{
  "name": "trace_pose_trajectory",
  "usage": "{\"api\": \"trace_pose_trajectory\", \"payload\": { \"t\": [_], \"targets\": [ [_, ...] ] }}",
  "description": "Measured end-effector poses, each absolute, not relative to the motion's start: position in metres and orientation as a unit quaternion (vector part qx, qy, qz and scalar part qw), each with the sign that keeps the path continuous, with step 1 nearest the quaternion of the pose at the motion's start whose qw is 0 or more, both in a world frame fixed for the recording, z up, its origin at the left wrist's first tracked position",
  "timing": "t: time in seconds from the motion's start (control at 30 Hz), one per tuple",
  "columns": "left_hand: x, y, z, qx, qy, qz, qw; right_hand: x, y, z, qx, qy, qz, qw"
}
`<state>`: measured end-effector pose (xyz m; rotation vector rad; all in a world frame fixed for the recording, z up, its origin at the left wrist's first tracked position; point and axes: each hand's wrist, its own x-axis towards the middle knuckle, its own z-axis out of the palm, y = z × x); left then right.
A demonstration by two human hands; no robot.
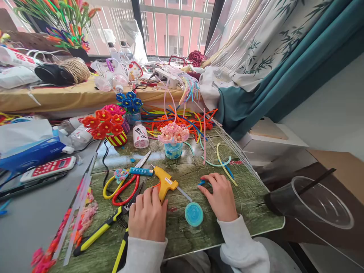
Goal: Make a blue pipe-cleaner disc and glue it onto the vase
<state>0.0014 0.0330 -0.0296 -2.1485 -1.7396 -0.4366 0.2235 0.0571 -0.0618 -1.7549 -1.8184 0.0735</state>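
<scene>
My left hand (148, 217) rests on the green mat (250, 204) with its fingers curled round the grip of a yellow glue gun (165, 181), whose nozzle points up and left. My right hand (219, 197) lies palm down on the mat, its fingertips pinching a small blue pipe-cleaner piece (201, 182). A round blue coiled disc (194, 214) lies between my two wrists. A glue stick pokes out of the back of the gun towards the disc.
Red and yellow scissors (125, 185), a blue craft knife (141, 171) and yellow-handled pliers (99, 229) lie left of the gun. Pipe-cleaner flower pots (173, 138) and loose pipe cleaners (182, 121) crowd the back. A clear cup (313, 206) stands at right; a phone (48, 168) at left.
</scene>
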Motion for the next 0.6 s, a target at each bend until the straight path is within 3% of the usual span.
{"api": "trace_pose_trajectory", "payload": {
  "t": [0.33, 0.6],
  "targets": [
    [0.001, 0.037, -0.046, -0.792, -0.573, -0.167, 0.131, 0.222, 0.053, -0.062, -0.649, -0.693, 0.034, 0.312],
    [0.001, 0.044, -0.045, -0.785, -0.579, -0.18, 0.127, 0.231, 0.043, -0.053, -0.651, -0.648, 0.065, 0.389]
  ]
}}
